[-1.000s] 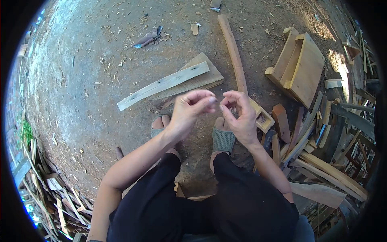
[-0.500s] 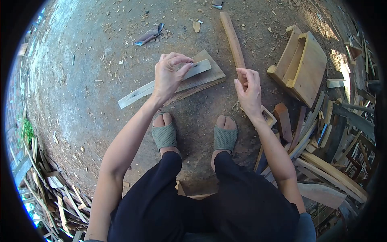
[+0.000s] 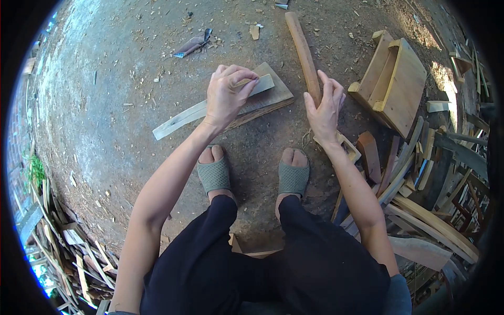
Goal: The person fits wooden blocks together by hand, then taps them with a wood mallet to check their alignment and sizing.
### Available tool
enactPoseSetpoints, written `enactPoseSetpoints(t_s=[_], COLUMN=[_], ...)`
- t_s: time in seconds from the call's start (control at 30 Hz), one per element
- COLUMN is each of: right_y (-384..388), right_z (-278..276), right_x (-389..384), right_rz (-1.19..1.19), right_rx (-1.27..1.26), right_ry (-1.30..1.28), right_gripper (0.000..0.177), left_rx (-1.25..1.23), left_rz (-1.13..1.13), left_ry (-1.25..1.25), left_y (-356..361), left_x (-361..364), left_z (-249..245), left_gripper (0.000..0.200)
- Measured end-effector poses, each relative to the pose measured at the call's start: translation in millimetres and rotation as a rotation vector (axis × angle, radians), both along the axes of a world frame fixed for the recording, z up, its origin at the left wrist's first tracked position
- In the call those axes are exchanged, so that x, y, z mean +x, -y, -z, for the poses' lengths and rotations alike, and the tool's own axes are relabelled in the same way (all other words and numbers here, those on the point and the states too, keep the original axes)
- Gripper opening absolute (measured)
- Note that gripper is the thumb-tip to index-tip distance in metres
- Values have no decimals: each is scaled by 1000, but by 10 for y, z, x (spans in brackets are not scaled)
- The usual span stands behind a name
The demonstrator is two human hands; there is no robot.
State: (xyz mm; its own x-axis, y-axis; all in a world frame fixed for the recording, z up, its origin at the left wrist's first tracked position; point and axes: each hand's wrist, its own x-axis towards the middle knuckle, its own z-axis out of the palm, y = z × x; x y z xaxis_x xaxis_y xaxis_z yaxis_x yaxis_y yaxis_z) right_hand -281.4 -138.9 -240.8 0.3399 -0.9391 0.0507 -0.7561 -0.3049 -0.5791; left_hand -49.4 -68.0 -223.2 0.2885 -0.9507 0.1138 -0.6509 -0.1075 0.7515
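My left hand [image 3: 229, 94] is closed in a pinch above a thin pale wood strip [image 3: 181, 119]; whatever is between its fingertips is too small to make out. Under the strip lies a wider wooden board [image 3: 278, 93] on the ground. My right hand [image 3: 324, 107] has its thumb and fingers apart, palm toward the lower end of a long rounded wooden stick [image 3: 303, 52]. That end lies between thumb and fingers, and whether they touch it is unclear.
A box-like wooden piece [image 3: 403, 86] lies at the right. Below it is a pile of wood offcuts [image 3: 436, 210]. More scraps [image 3: 79, 252] are heaped at the lower left. A dark wrapper-like piece [image 3: 194, 44] lies on the ground ahead, between scattered chips.
My right hand has opened, its fingers spreading and reaching slightly forward. My left hand has shifted a little to the right, still pinched.
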Motion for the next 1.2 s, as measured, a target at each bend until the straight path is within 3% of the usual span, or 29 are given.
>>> enactPoseSetpoints(t_s=[0.23, 0.47, 0.6, 0.73, 0.8, 0.83, 0.93, 0.97, 1.03, 1.2], right_y=[214, 285, 306, 50, -76, -130, -217, -249, -330, -479], right_z=[296, 404, 323, -123, -219, -330, -426, -420, -393, -553], right_x=[-19, -28, -77, -56, -41, -12, 14, 19, 31, 52], right_rz=[-50, -16, -54, -114, -115, -76, -86, -94, -206, -324], right_rx=[30, 123, 177, 146, 328, 541, 670, 671, 386, 155], right_ry=[-13, -61, -33, 98, 360, 465, 405, 406, 324, 301], right_gripper=[70, 63, 61, 61, 59, 57, 58, 58, 58, 59], left_rx=[-30, -103, -206, -176, -189, -190, -196, -179, -158, -169], left_rz=[62, 93, 139, 111, 96, 95, 87, 76, 57, 43], left_ry=[158, 220, 312, 289, 274, 276, 294, 276, 261, 204], left_y=[32, 53, 52, 40, 31, 27, 3, -4, -5, 6], left_x=[-79, -95, -101, -127, -130, -128, -109, -113, -114, -123], left_z=[65, 88, 85, 175, 191, 201, 200, 199, 211, 232], left_gripper=[8, 11, 14, 15, 16, 16, 15, 14, 13, 12])
